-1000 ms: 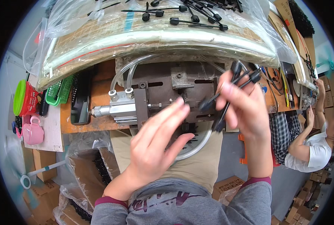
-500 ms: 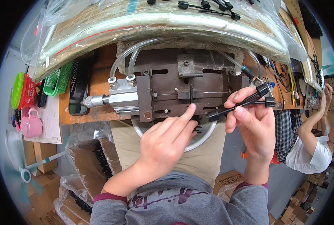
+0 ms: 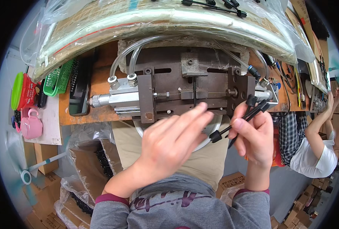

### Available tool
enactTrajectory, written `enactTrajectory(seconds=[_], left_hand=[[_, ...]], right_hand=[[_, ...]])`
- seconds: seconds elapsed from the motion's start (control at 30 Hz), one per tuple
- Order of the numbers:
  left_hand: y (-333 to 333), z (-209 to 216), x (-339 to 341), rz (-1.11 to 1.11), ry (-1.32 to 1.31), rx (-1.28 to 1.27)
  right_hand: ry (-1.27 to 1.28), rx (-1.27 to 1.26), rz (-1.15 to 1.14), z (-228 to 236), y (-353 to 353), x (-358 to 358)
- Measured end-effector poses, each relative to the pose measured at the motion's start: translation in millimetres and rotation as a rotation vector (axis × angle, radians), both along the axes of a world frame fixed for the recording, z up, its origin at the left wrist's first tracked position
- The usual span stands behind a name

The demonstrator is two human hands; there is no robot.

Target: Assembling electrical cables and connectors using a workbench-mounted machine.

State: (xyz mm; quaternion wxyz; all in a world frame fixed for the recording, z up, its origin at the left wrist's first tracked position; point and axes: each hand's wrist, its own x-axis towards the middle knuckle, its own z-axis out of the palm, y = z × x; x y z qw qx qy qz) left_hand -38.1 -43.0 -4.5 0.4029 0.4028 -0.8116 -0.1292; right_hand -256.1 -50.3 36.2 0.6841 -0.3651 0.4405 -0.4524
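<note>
My right hand (image 3: 256,133) is closed on a few thin black plastic stems with knobbed ends (image 3: 245,121), held at the right of the metal fixture (image 3: 173,82). My left hand (image 3: 169,143) is empty, its fingers stretched out and slightly blurred, just in front of the fixture and below its small centre block (image 3: 200,94). A slim black stem (image 3: 195,88) lies across that block, pointing front to back. Bolt-tipped rods reach toward the block from a silver air cylinder (image 3: 125,97) on the left and another cylinder (image 3: 264,94) on the right.
Clear hoses (image 3: 125,53) loop behind the fixture. A plastic-wrapped shelf (image 3: 169,24) with more black stems (image 3: 215,7) spans the back. Green basket (image 3: 55,82), pink cup (image 3: 31,125) stand left; a lined carton (image 3: 89,156) is below. Another person (image 3: 316,149) works at right.
My left hand has drawn back from the stem in the fixture. Both cylinder rods have come inward toward the block. My right hand has shifted slightly left and down, turning the held stems.
</note>
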Motion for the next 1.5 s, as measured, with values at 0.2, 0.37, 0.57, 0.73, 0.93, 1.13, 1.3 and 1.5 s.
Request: enactTrajectory(seconds=[0.2,0.37,0.57,0.73,0.93,1.13,1.3,1.5], left_hand=[[15.4,14.4,10.8,-0.188,0.218,-0.002],[12.6,2.0,3.9,0.044,0.128,0.064],[3.4,-10.9,-4.7,0.146,-0.202,-0.06],[-3.4,-8.7,-4.3,0.143,-0.236,-0.077],[-0.8,3.9,-2.4,-0.028,0.094,0.103],[13.7,15.5,1.8,-0.235,0.453,0.224],[16.6,8.9,3.7,-0.05,0.201,0.143],[7.4,-4.8,-2.3,0.076,-0.216,0.027]], right_hand=[[-0.202,-0.048,0.033,-10.1,-1.2,8.7],[-0.036,-0.291,-0.135,-11.7,-1.7,10.2],[0.307,-0.476,-0.24,-5.6,12.7,12.2],[1.016,-1.106,-0.314,-12.7,9.4,3.6],[1.148,-1.232,-0.279,-23.0,19.6,7.4],[1.184,-1.439,-0.156,-30.9,12.3,15.1],[1.019,-1.324,-0.306,-40.2,4.8,16.6],[0.556,-1.117,-0.23,-45.4,10.6,10.3]])
